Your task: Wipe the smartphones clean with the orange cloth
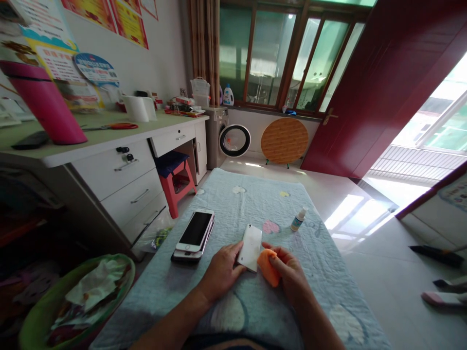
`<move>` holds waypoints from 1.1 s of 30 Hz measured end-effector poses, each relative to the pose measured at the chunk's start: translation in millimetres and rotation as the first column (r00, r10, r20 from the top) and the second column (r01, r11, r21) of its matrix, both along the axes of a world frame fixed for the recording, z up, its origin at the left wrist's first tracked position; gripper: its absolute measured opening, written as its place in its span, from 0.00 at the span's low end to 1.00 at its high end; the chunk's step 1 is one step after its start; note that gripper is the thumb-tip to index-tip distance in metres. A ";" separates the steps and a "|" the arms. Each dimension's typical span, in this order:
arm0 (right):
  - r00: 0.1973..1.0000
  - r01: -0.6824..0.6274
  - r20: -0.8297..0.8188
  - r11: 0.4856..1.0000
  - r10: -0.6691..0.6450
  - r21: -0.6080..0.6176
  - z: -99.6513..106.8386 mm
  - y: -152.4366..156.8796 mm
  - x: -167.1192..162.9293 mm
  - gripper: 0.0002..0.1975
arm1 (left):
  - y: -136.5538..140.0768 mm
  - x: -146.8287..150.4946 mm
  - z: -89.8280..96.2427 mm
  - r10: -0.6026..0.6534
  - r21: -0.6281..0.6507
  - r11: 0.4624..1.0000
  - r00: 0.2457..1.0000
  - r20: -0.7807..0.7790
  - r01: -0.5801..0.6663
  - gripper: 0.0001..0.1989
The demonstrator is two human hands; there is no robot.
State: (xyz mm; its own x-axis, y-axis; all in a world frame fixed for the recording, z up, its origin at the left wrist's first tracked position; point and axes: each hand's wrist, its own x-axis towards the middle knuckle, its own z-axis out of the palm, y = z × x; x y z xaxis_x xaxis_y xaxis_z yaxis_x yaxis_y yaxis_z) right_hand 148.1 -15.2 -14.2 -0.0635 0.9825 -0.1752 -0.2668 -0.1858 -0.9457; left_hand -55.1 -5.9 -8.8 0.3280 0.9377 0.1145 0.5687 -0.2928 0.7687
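A white smartphone (250, 245) lies back side up on the cloth-covered table (233, 209). Along its left edge, the fingers and thumb of my left hand (223, 267) grip it. An orange cloth (269, 267) is bunched in my right hand (290, 272), just beside the phone's right edge. To the left sits a stack of phones (195, 233), the top one white with a dark screen facing up. A small spray bottle (298, 219) with a white cap stands on the right side of the table.
At the lower left is a green trash basket (126, 279) holding crumpled paper. A desk with drawers (120, 170) runs along the left wall, with a red stool (176, 182) beside it. Farther back are an open-doored washing machine (218, 129) and a round wooden tabletop (284, 141).
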 end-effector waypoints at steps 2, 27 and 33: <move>1.000 -0.007 0.002 1.000 0.007 -0.021 -1.8 0.1 0.3 0.19 | 0.5 -0.3 0.1 0.018 -0.027 0.999 0.998 -0.061 -0.019 0.22; 0.980 -0.005 0.201 1.000 0.000 0.024 -2.0 -2.4 11.2 0.16 | -4.2 10.4 -14.3 0.012 0.115 0.993 0.995 -0.095 -0.001 0.31; 0.695 -0.088 0.660 0.878 -0.285 0.471 11.0 8.5 5.3 0.06 | -3.1 9.3 -21.4 0.000 0.177 0.984 0.994 -0.111 0.020 0.30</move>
State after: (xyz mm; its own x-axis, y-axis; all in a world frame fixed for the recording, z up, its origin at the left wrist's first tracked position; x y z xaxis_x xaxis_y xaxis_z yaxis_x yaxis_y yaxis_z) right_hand 153.5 -6.7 -3.2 -0.0059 0.9479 0.3186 0.5059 0.2777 -0.8167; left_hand -45.9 -9.0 -30.2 0.3571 0.9024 0.2412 0.6437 -0.4249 0.6365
